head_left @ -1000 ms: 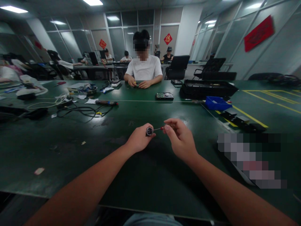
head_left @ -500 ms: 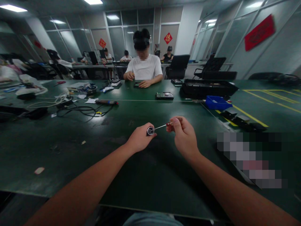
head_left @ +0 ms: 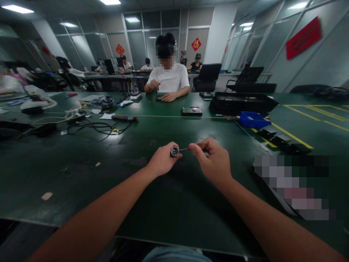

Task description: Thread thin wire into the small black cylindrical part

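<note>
My left hand (head_left: pixel 163 161) is closed around a small round metal part (head_left: pixel 174 151), its open end facing the camera. My right hand (head_left: pixel 214 160) pinches the red handle of a thin screwdriver (head_left: pixel 188 148), whose metal shaft points left with its tip at the round part. Both hands hover over the dark green table (head_left: pixel 114 171), a little past its middle.
A person in a white shirt (head_left: pixel 169 78) sits across the table. A hard drive (head_left: pixel 192 111), a blue bin (head_left: pixel 253 119), a black tray (head_left: pixel 242 102) and dark blocks (head_left: pixel 280 142) lie to the right. Cables (head_left: pixel 95 128) and clutter lie at the left.
My right hand drew the screwdriver back from the round part, then pushed in again, so the visible shaft is short now. The left hand stayed nearly still.
</note>
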### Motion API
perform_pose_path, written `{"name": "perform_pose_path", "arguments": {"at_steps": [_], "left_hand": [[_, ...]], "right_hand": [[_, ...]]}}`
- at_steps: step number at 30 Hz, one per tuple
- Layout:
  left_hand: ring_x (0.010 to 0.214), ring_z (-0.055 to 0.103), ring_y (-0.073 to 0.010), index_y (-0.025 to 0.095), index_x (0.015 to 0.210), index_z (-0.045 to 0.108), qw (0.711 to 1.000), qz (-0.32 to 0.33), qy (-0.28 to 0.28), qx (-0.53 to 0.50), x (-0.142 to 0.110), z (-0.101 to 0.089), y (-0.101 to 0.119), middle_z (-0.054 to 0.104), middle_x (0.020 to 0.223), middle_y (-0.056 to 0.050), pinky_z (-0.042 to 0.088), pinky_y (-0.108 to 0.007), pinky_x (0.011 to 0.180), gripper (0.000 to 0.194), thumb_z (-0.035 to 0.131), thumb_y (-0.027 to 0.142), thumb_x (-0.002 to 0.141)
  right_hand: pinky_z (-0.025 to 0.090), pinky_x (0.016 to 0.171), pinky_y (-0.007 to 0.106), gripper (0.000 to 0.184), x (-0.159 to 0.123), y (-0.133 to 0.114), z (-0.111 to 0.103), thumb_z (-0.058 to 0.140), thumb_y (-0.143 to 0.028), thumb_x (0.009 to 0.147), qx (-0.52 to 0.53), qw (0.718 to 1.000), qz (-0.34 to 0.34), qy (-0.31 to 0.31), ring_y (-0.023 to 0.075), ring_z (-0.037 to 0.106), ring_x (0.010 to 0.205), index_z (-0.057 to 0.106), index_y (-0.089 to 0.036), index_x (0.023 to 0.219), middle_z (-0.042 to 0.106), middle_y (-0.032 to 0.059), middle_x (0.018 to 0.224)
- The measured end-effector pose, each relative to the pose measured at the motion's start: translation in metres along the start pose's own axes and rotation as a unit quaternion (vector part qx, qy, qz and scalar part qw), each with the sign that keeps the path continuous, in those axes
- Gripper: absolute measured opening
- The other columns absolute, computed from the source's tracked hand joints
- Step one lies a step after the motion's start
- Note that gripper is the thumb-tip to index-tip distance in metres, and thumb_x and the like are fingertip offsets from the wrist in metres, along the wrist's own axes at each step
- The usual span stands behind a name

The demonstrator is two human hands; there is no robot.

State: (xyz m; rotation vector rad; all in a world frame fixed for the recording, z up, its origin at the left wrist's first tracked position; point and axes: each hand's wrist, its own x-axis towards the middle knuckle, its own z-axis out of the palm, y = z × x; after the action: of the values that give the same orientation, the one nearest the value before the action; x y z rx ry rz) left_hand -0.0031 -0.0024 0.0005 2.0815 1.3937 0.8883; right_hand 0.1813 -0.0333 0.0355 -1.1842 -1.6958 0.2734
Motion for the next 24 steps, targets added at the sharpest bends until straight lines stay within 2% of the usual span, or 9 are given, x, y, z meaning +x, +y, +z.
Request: {"name": "perform_pose_path", "arguments": {"at_steps": [2, 5, 8, 11, 13, 15, 19, 22, 24], "left_hand": [[0.072, 0.057, -0.0140, 0.023, 0.094, 0.057, 1.000, 0.000, 0.000, 0.000, 0.000, 0.000, 0.000, 0.064, 0.080, 0.003, 0.038, -0.026, 0.063, 0.014, 0.064, 0.032, 0.085], [0.072, 0.058, -0.0140, 0.023, 0.095, 0.058, 1.000, -0.002, -0.002, -0.001, 0.000, 0.000, -0.001, 0.065, 0.082, 0.003, 0.038, -0.026, 0.063, 0.015, 0.064, 0.032, 0.085], [0.072, 0.058, -0.0141, 0.023, 0.094, 0.058, 1.000, -0.002, -0.002, 0.003, 0.000, 0.000, -0.001, 0.065, 0.081, 0.003, 0.038, -0.026, 0.063, 0.014, 0.064, 0.032, 0.085], [0.072, 0.058, -0.0140, 0.022, 0.091, 0.057, 1.000, 0.002, -0.004, 0.004, 0.000, -0.001, 0.000, 0.065, 0.079, 0.003, 0.038, -0.026, 0.063, 0.014, 0.064, 0.033, 0.085], [0.070, 0.058, -0.0137, 0.022, 0.091, 0.057, 1.000, 0.003, -0.006, 0.005, 0.000, -0.001, 0.001, 0.064, 0.078, 0.003, 0.038, -0.026, 0.062, 0.013, 0.063, 0.033, 0.086], [0.070, 0.057, -0.0135, 0.022, 0.090, 0.056, 1.000, 0.001, -0.006, 0.007, 0.000, 0.000, 0.001, 0.064, 0.078, 0.003, 0.038, -0.026, 0.062, 0.013, 0.063, 0.032, 0.086], [0.071, 0.058, -0.0141, 0.022, 0.090, 0.057, 1.000, -0.006, -0.007, 0.011, 0.000, 0.000, 0.000, 0.064, 0.079, 0.003, 0.038, -0.026, 0.064, 0.013, 0.064, 0.032, 0.085], [0.072, 0.058, -0.0146, 0.022, 0.091, 0.057, 1.000, -0.007, 0.000, 0.012, 0.001, 0.000, 0.000, 0.065, 0.079, 0.002, 0.038, -0.026, 0.063, 0.013, 0.064, 0.032, 0.085], [0.072, 0.058, -0.0146, 0.022, 0.091, 0.057, 1.000, -0.006, 0.006, 0.013, 0.001, 0.000, 0.000, 0.065, 0.080, 0.002, 0.039, -0.026, 0.063, 0.013, 0.064, 0.031, 0.085]], "right_hand": [[0.039, 0.051, 0.027, 0.032, 0.000, -0.001, -0.001, 0.068, -0.047, 0.084, -0.032, 0.999, -0.008, 0.006, 0.0127, 0.055, 0.052, 0.055, -0.022, 0.067, 0.062, -0.0015, 0.060], [0.035, 0.047, 0.026, 0.034, 0.000, -0.002, -0.001, 0.069, -0.047, 0.083, -0.036, 0.999, -0.014, 0.003, 0.0112, 0.050, 0.047, 0.054, -0.022, 0.065, 0.058, -0.0028, 0.056], [0.039, 0.051, 0.027, 0.021, -0.002, -0.001, -0.001, 0.064, -0.041, 0.088, -0.022, 0.999, -0.026, -0.017, 0.0138, 0.058, 0.056, 0.061, -0.021, 0.081, 0.066, 0.0005, 0.069], [0.047, 0.064, 0.029, 0.014, -0.002, 0.001, -0.001, 0.054, -0.030, 0.093, 0.016, 0.998, -0.046, -0.049, 0.0176, 0.067, 0.075, 0.061, -0.020, 0.101, 0.071, 0.0046, 0.088], [0.049, 0.070, 0.031, 0.016, -0.002, 0.003, -0.001, 0.050, -0.029, 0.095, 0.040, 0.995, -0.053, -0.073, 0.0181, 0.067, 0.079, 0.059, -0.021, 0.105, 0.070, 0.0046, 0.090], [0.048, 0.068, 0.031, 0.018, -0.002, 0.005, -0.001, 0.047, -0.032, 0.098, 0.052, 0.993, -0.051, -0.088, 0.0171, 0.065, 0.074, 0.060, -0.021, 0.102, 0.067, 0.0028, 0.083], [0.047, 0.067, 0.031, 0.023, -0.002, 0.005, -0.001, 0.042, -0.033, 0.100, 0.069, 0.994, -0.020, -0.081, 0.0163, 0.063, 0.071, 0.062, -0.023, 0.099, 0.063, 0.0012, 0.077], [0.050, 0.074, 0.034, 0.018, -0.001, 0.007, 0.002, 0.048, -0.031, 0.097, 0.157, 0.986, 0.025, -0.053, 0.0174, 0.065, 0.080, 0.059, -0.022, 0.108, 0.066, 0.0026, 0.087], [0.052, 0.075, 0.034, 0.017, 0.000, 0.009, 0.006, 0.051, -0.032, 0.094, 0.226, 0.971, 0.066, -0.035, 0.0172, 0.064, 0.079, 0.059, -0.021, 0.104, 0.066, 0.0030, 0.087]]}}
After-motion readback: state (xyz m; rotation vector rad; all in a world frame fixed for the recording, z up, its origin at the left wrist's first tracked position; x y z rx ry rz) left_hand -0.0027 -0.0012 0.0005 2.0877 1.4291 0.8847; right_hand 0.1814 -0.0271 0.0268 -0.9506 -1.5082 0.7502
